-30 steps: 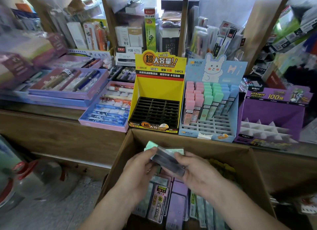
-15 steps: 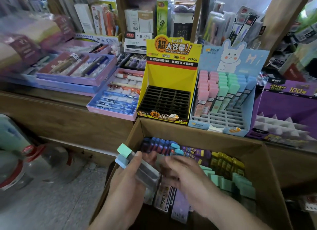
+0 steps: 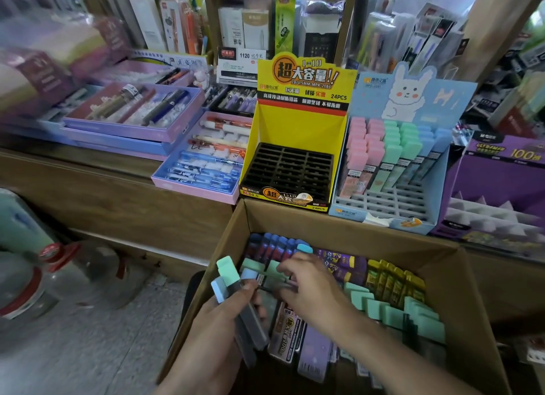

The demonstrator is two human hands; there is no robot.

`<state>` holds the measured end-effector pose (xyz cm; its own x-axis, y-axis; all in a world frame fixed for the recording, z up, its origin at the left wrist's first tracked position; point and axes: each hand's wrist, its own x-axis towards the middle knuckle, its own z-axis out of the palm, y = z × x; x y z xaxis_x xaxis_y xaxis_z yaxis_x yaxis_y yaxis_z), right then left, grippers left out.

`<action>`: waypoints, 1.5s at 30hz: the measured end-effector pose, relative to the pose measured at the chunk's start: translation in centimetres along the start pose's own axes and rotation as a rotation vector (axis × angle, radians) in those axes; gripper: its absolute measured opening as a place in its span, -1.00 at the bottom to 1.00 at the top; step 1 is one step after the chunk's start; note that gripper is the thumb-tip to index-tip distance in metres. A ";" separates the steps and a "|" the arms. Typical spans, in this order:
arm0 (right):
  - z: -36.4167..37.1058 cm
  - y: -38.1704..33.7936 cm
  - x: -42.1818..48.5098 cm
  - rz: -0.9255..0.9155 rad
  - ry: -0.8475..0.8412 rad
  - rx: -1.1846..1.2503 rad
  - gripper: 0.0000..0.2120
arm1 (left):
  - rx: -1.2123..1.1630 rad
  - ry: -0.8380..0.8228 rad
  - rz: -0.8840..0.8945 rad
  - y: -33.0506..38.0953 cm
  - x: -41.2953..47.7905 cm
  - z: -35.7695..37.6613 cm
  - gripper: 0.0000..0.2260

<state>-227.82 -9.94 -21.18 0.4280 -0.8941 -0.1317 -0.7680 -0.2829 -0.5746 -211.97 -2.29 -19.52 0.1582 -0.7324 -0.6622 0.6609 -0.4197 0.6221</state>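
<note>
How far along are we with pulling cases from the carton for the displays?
Done: the rear rows of the blue rabbit display hold pink, green and blue cases. In hand: the left hand grips a few capped cases, and the right hand digs in the carton; a pinch is unclear. Left: that display's front slots and the yellow display stand empty, and the carton holds many more.

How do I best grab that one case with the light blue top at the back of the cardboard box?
Pinch its light blue cap, coming straight down from above. The case stands cap up at the back of the cardboard box, packed beside the dark blue cases, so only the cap pokes out and its sides are probably blocked. The right hand is just in front of it.
</note>
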 end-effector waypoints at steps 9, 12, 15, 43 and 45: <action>-0.2 0.1 -0.1 0.007 -0.048 -0.004 -0.66 | -0.039 -0.104 -0.119 1.1 0.0 1.5 -0.80; -1.1 0.6 0.0 0.091 -0.006 0.123 -0.82 | -0.009 -0.101 -0.097 1.4 0.3 2.7 -0.86; -3.0 1.1 -0.1 0.190 0.066 0.352 -0.89 | 0.035 -0.113 -0.051 1.7 0.4 4.3 -0.90; -21.6 4.9 -5.8 0.074 0.584 0.298 -0.90 | 0.029 -0.299 -0.231 0.5 1.2 12.5 -0.76; -23.0 5.4 -5.3 0.074 0.625 0.202 -0.89 | 0.032 -0.304 -0.216 0.5 1.3 12.5 -0.76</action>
<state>-245.14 -14.74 -5.03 -0.0262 -0.9590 0.2822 -0.6542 -0.1970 -0.7302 -220.59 -10.10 -14.86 -0.2105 -0.7488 -0.6285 0.6316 -0.5949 0.4972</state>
